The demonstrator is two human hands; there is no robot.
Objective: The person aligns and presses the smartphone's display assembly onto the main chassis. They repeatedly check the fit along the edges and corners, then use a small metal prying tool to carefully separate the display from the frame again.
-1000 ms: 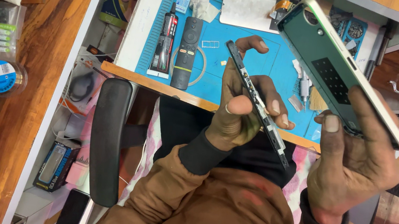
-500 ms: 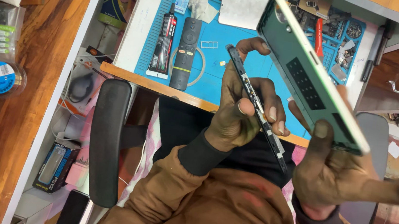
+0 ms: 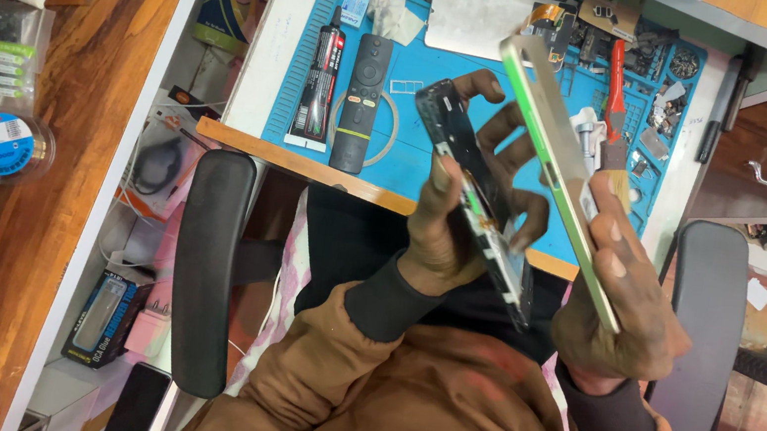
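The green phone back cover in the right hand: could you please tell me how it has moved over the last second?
The right hand has turned the green back cover from showing its inner face to nearly edge-on, and swung it left, close beside the dark phone frame. The left hand holds that frame as before. The remote and glue tube lie unmoved on the blue mat.

I see the green phone back cover (image 3: 560,170) edge-on only, inner face hidden. Left hand (image 3: 462,227) covers the phone frame's (image 3: 483,220) middle. Parts in blue mat (image 3: 422,81) trays too small to identify.

Dark phone frame (image 3: 479,209), green back cover (image 3: 560,170)
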